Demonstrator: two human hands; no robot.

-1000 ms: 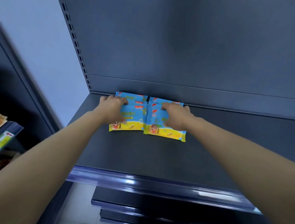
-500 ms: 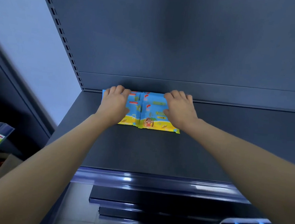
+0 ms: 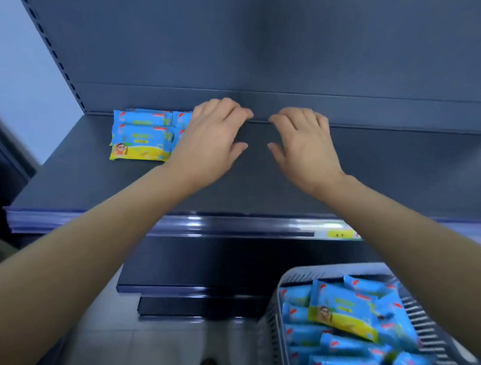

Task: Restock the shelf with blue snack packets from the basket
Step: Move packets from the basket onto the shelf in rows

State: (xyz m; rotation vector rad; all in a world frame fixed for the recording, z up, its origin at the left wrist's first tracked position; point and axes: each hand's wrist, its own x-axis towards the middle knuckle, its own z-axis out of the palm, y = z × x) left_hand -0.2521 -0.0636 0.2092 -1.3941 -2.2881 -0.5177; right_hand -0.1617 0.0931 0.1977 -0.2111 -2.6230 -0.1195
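The left hand (image 3: 212, 139) covers most of the second stack of blue packets (image 3: 182, 121) at the far left of the shelf (image 3: 261, 189). The basket (image 3: 292, 275) runs off the near right corner. Print on every packet is too blurred to read, as is the yellow price label (image 3: 340, 234).

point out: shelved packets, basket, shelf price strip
shelved packets (image 3: 140, 137): head view, front face of top packet
basket (image 3: 446, 362): head view, slatted right wall
shelf price strip (image 3: 230, 224): head view, glossy front edge
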